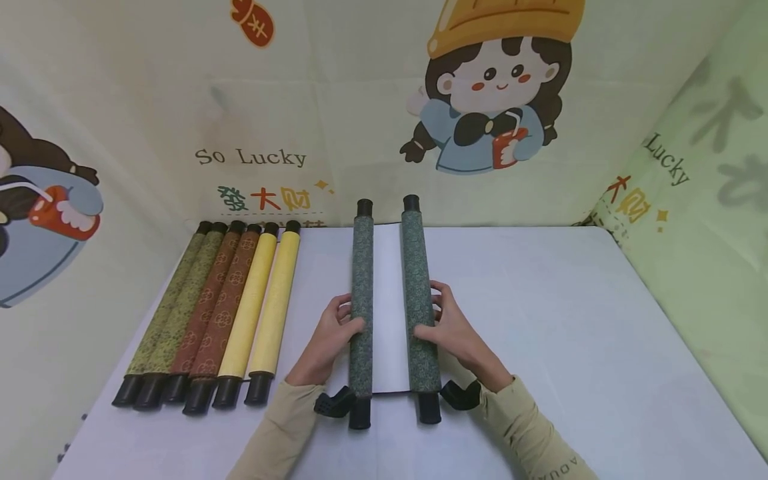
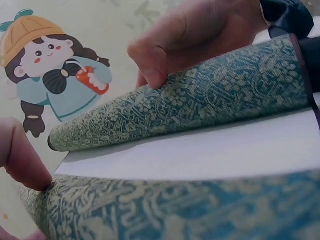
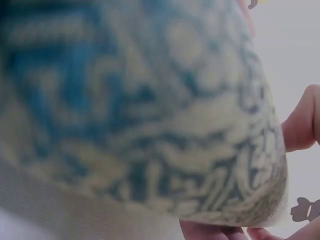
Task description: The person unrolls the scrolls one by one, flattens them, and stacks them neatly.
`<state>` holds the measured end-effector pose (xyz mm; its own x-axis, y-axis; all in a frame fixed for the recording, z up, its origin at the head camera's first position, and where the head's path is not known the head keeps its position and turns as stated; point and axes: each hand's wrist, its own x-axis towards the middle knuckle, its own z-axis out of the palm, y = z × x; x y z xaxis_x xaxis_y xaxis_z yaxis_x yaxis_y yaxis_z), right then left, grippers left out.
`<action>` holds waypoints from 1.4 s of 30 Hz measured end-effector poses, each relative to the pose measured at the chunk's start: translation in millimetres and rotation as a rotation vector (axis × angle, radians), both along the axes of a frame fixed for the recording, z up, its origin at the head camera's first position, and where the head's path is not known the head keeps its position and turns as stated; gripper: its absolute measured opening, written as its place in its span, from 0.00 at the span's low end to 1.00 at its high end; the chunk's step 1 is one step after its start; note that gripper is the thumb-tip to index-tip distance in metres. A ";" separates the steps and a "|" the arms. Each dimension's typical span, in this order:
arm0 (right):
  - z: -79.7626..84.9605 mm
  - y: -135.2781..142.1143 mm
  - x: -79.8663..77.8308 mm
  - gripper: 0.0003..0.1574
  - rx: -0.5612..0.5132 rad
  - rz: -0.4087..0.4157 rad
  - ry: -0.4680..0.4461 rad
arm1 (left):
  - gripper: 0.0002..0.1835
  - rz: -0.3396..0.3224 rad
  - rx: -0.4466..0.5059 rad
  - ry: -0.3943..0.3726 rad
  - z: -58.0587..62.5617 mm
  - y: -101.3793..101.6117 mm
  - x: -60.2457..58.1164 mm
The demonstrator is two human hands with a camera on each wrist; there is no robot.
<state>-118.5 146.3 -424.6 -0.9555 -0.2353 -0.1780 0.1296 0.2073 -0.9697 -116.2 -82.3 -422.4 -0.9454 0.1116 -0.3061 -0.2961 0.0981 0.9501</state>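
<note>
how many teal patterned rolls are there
2. The left teal roll is in the left hand; the right teal roll is in the right hand, with a white sheet spanning between them. None appear hidden.

One scroll (image 1: 389, 307) is in the middle of the head view, a little opened. Its two rolls, left (image 1: 363, 267) and right (image 1: 418, 267), have blue-green cloth with a pale pattern, and black ends. They run almost vertically in the frame, apart from each other, and a narrow strip of white sheet shows between them. The left hand (image 1: 332, 333) grips the left roll, the right hand (image 1: 457, 330) the right one.
</note>
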 end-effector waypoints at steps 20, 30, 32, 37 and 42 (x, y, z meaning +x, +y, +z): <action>0.9 6.4 -2.9 0.51 -0.041 -0.005 -0.010 | 0.44 -0.021 0.030 -0.027 -7.8 -6.1 -2.7; -0.6 10.2 -5.3 0.59 -0.083 0.025 -0.054 | 0.43 -0.049 0.074 0.015 -8.2 -10.4 -2.4; -0.2 10.8 -5.5 0.60 -0.080 0.026 -0.051 | 0.42 -0.048 0.065 0.021 -8.3 -11.0 -2.5; 1.1 13.8 -6.4 0.58 -0.031 0.011 -0.010 | 0.42 -0.040 0.036 0.036 -9.0 -10.6 -4.1; 3.3 16.5 -7.6 0.56 0.004 0.019 0.001 | 0.42 -0.040 0.040 0.050 -10.1 -9.9 -3.6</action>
